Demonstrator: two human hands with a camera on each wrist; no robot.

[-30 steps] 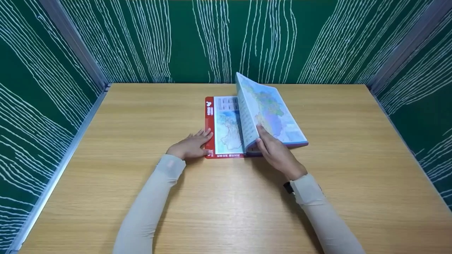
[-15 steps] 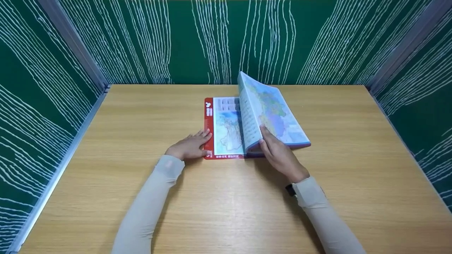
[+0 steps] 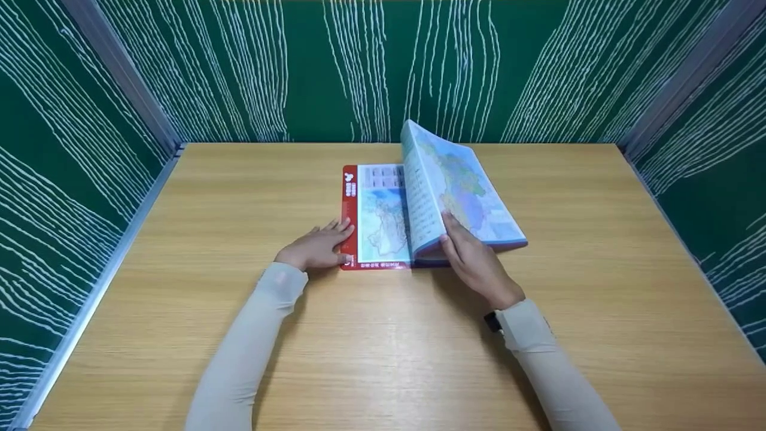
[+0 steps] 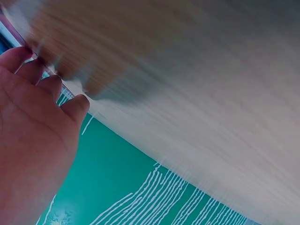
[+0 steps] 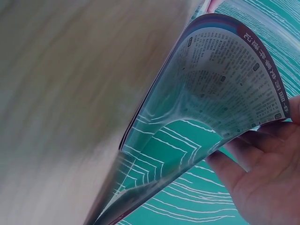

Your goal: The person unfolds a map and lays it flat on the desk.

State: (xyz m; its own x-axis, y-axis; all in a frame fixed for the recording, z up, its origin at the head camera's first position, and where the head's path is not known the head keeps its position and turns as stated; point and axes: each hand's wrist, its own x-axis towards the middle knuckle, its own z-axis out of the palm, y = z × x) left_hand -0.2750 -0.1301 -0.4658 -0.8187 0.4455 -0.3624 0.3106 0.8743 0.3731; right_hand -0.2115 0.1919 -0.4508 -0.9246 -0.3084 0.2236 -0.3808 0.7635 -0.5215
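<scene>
A glossy map with a red border (image 3: 383, 227) lies on the wooden table. Over its right part rises a curved map sheet (image 3: 464, 179), with a coloured map on its right face and print on the left. My left hand (image 3: 314, 246) rests with fingers spread on the red left edge; the fingertips reach that edge in the left wrist view too. My right hand (image 3: 476, 263) pinches the near end of the raised sheet between thumb and fingers. In the right wrist view, the sheet (image 5: 225, 75) bows outward and shows dense printed text.
The wooden table (image 3: 383, 359) stretches out around the map. Green walls with white wavy lines (image 3: 335, 72) stand behind and at both sides, joined by grey posts (image 3: 122, 72). A dark band (image 3: 492, 321) shows at my right cuff.
My right hand and the raised sheet have shifted slightly right. My left hand and the red edge have slid a little left. The grip on the sheet stays the same.
</scene>
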